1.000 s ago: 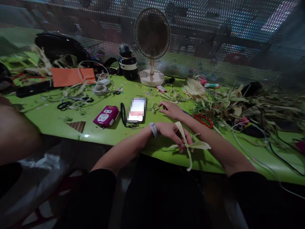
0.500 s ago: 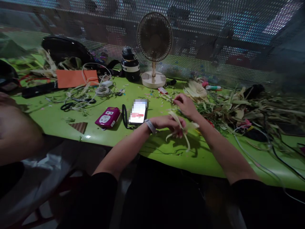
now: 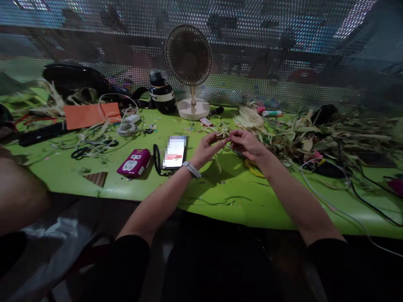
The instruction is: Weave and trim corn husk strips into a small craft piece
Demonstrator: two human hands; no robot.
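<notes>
A pale husk strip [image 3: 227, 136] is pinched between the fingertips of the left hand [image 3: 206, 149] and the right hand [image 3: 247, 144], each grip closed on one end, and is kept lifted above the middle of the green desk [image 3: 220, 197], presumably so it can be worked freely. The strip is small and blurred; its shape cannot be made out.

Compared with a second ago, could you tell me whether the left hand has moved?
Yes. The left hand has gone from the table's near edge toward the fan, meeting the right hand level with the phone.
</notes>
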